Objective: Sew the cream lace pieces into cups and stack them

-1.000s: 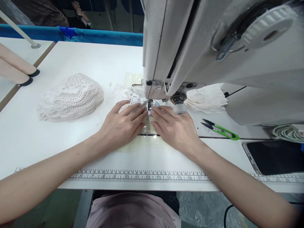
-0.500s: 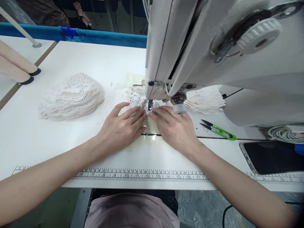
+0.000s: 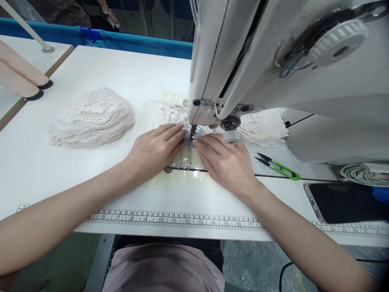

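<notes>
My left hand [image 3: 154, 149] lies flat with fingers stretched out, pressing a small white lace piece [image 3: 165, 115] toward the presser foot [image 3: 192, 137] of the sewing machine [image 3: 273, 65]. My right hand [image 3: 226, 160] rests flat on the other side of the foot, its fingertips on the lace edge right by the needle. Both hands press down on the piece without gripping it. The lace trails away to the left behind the foot.
A heap of white lace pieces [image 3: 92, 117] sits at the left, and another stack [image 3: 264, 127] lies behind the machine head. Green thread snips [image 3: 278, 166] and a phone [image 3: 343, 200] lie at the right. A printed ruler [image 3: 176, 221] runs along the table's front edge.
The lace piece has fed further back under the foot, and my left hand's fingers have slid forward and closer together along it. My right hand has barely shifted.
</notes>
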The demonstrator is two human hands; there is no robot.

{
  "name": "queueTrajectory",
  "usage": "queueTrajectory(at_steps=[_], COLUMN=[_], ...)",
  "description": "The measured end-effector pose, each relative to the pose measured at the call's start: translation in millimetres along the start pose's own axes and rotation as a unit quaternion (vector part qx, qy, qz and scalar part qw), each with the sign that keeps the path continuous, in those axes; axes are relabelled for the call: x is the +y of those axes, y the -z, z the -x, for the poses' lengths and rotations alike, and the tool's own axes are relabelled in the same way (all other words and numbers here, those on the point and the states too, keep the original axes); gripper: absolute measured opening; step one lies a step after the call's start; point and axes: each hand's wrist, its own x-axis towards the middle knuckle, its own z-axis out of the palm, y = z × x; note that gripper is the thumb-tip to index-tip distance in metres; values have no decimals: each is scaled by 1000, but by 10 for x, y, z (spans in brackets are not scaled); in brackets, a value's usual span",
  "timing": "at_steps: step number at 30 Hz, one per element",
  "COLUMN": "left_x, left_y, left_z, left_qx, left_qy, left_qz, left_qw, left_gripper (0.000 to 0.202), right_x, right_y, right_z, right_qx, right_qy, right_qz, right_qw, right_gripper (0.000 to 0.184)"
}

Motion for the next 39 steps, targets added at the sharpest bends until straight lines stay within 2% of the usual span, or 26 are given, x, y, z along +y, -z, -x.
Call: queueTrajectory(at_steps=[5, 8, 10, 12, 14, 15, 16, 17, 19, 20, 21, 23, 25, 27, 29, 31, 33, 35, 37, 39], left_x=[-69, -135, -181, -211, -220, -222, -227, -238, -297, -347, -411, -569, -744, -915, -1093, -1298, -1528, -1748, -1911, -1992], left_y=[18, 135, 302, 513, 710, 788, 848, 892, 943, 959, 975, 1022, 1098, 1194, 1280, 1311, 1260, 1130, 956, 784], left_z=[-21, -50, -53, -38, -15, -6, 2, 11, 56, 102, 172, 381, 647, 883, 1003, 975, 837, 667, 536, 478], left_qx=[-54, -98, -144, -227, -307, -323, -329, -325, -304, -296, -292, -297, -303, -234, -111, -13, 14, -11, -28, -36], left_qy=[40, 56, 73, 92, 110, 112, 111, 110, 120, 130, 142, 167, 205, 271, 329, 365, 377, 381, 375, 368], left_qz=[-54, -75, -21, 110, 243, 292, 328, 353, 375, 377, 376, 378, 413, 460, 477, 437, 354, 247, 210, 170], left_qw=[996, 991, 987, 963, 914, 893, 878, 871, 868, 868, 868, 861, 834, 812, 808, 822, 856, 891, 903, 913], left_gripper=[25, 24, 23, 23, 26, 26, 26, 25, 22, 21, 22, 29, 34, 30, 29, 31, 33, 36, 34, 30], right_x=[28, 21, -14, -80, -175, -227, -280, -329, -411, -442, -468, -514, -568, -643, -737, -825, -877, -876, -834, -777], right_y=[-3, -7, 19, 84, 178, 229, 276, 317, 381, 405, 426, 462, 478, 454, 368, 215, 8, -218, -420, -575], right_z=[21, 34, 17, -37, -129, -185, -246, -308, -426, -481, -533, -635, -752, -909, -1117, -1368, -1624, -1840, -1984, -2053], right_qx=[16, 20, 19, 3, -58, -108, -162, -204, -229, -220, -207, -193, -198, -207, -198, -150, -86, -48, -43, -47], right_qy=[5, -8, -16, -17, -41, -68, -102, -137, -194, -212, -224, -230, -225, -216, -199, -185, -204, -241, -252, -268], right_qz=[-11, -72, -157, -264, -376, -437, -499, -560, -646, -669, -680, -681, -670, -660, -655, -645, -621, -540, -501, -467], right_qw=[1000, 997, 987, 964, 924, 890, 845, 791, 702, 677, 667, 668, 679, 689, 702, 726, 752, 805, 827, 842], right_gripper=[26, 28, 32, 42, 53, 51, 41, 30, 26, 28, 28, 27, 27, 27, 26, 24, 26, 26, 24, 22])
